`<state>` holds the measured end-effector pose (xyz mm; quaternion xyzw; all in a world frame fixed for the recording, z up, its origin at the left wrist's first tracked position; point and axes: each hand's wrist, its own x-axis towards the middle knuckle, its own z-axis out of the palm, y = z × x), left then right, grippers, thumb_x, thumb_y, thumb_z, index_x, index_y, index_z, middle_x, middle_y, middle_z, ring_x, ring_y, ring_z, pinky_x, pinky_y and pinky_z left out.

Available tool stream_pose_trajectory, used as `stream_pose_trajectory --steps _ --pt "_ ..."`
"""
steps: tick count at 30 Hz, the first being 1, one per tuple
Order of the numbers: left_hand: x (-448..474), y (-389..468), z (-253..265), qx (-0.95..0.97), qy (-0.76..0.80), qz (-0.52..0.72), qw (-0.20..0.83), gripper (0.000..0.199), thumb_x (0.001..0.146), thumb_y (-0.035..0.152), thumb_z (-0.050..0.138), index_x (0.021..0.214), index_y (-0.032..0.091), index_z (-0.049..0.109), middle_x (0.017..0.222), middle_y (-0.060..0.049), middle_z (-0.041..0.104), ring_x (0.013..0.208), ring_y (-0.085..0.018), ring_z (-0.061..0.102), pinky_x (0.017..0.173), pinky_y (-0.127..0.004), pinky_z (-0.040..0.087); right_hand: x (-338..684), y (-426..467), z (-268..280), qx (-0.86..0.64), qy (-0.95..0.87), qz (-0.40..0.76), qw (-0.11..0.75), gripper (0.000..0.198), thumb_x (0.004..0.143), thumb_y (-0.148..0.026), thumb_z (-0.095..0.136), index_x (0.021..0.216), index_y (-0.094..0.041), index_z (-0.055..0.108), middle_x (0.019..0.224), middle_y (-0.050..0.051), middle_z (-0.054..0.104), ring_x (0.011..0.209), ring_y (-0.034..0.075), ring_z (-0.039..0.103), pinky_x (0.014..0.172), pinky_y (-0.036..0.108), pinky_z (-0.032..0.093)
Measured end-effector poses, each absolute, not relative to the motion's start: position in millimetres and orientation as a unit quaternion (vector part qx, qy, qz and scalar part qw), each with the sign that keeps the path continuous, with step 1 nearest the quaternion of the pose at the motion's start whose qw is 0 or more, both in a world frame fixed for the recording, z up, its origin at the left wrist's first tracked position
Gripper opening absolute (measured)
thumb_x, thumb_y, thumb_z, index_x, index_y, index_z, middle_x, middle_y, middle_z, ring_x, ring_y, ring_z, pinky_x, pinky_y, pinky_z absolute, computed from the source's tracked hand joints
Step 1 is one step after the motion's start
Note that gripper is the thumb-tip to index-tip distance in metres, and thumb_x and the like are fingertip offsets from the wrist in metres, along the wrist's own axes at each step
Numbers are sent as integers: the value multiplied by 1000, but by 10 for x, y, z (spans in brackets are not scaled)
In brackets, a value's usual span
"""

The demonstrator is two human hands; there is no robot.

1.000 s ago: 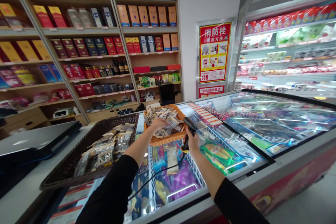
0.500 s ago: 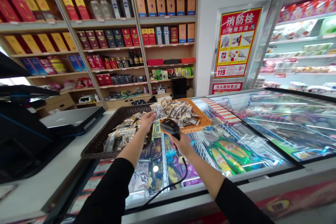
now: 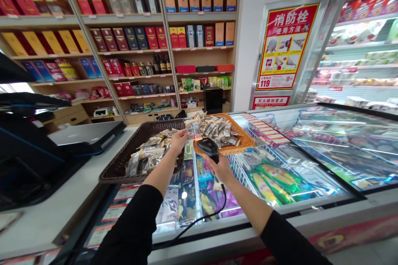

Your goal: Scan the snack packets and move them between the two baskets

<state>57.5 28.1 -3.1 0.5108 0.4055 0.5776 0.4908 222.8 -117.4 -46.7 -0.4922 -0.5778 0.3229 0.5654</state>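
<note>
My right hand is closed round the handle of a black barcode scanner, whose head points left and away from me. A black cable hangs from its grip. My left hand pinches a small clear packet in front of the scanner head; a reddish glow shows on the packet. Several similar packets lie heaped in the orange wicker basket behind the scanner. More fill the dark brown wicker basket beneath and left of my left forearm. What is inside the packets is too small to tell.
Both baskets rest on the glass top of a chest freezer with bagged food inside. A counter with a flat scale-like device stands at left. Shelves of boxes line the back; a red poster hangs at right.
A reddish glow now shows on the packet in my left hand. The scanner stays in my right hand, near the packet. The view has shifted slightly.
</note>
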Motion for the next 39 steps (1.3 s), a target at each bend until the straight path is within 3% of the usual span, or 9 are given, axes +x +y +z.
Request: stream_pose_trajectory --steps 5,8,13,18,22,26,30,36,39 --pt "572 296 -57 517 424 575 471 65 40 48 85 92 12 71 77 -6 70 74 -17 62 73 -30 50 2229 -1158 -484 -495 -575 315 570 30 82 -49 56 78 -19 55 41 -5 50 36 15 50 41 25 39" --pt "581 267 -28 546 443 566 430 60 53 50 79 97 11 70 82 -7 69 78 -20 62 74 -32 49 2243 -1126 -513 -482 -553 341 588 31 81 -50 56 73 -20 53 39 -6 48 33 13 46 40 24 38" --pt "467 50 233 593 529 597 105 42 84 34 51 121 19 63 105 -12 64 101 -27 55 91 -38 40 2359 -1086 -580 -441 -439 417 663 37 75 -55 61 68 -21 48 44 -6 50 33 11 45 35 23 37" --pt "180 -137 397 516 697 498 -31 40 74 13 56 110 22 69 115 -16 55 112 -38 42 93 -55 29 2501 -1042 -581 -432 -360 430 706 42 66 -57 68 66 -21 47 47 -5 51 32 11 45 32 23 36" --pt "207 -169 406 573 658 484 -63 49 72 8 54 118 24 65 127 -14 49 119 -37 38 95 -52 29 2610 -965 -504 -439 -346 404 724 40 67 -55 68 66 -21 47 46 -6 51 32 11 45 32 23 37" --pt "675 -63 363 732 525 433 20 34 73 11 56 101 22 71 108 -11 63 106 -29 53 95 -39 37 2731 -919 -496 -447 -367 406 708 37 70 -53 67 63 -21 49 44 -4 52 32 12 46 33 24 37" --pt "1312 143 147 761 551 286 186 14 62 21 71 76 17 71 84 -14 68 90 -32 62 82 -36 44 2789 -932 -549 -450 -359 414 705 38 70 -53 67 62 -20 49 43 -5 51 30 12 46 32 24 37" --pt "1703 501 -264 676 606 309 283 39 34 21 85 65 20 62 85 -12 70 96 -34 62 81 -34 43 2783 -908 -551 -456 -357 401 710 35 72 -51 64 62 -20 49 41 -5 50 30 12 47 32 23 38" --pt "1722 595 -353 674 547 343 359 39 30 19 86 56 20 56 77 -13 69 94 -37 62 81 -38 42 2765 -883 -546 -462 -349 397 712 34 71 -51 63 63 -21 48 42 -5 50 31 12 46 33 24 39"
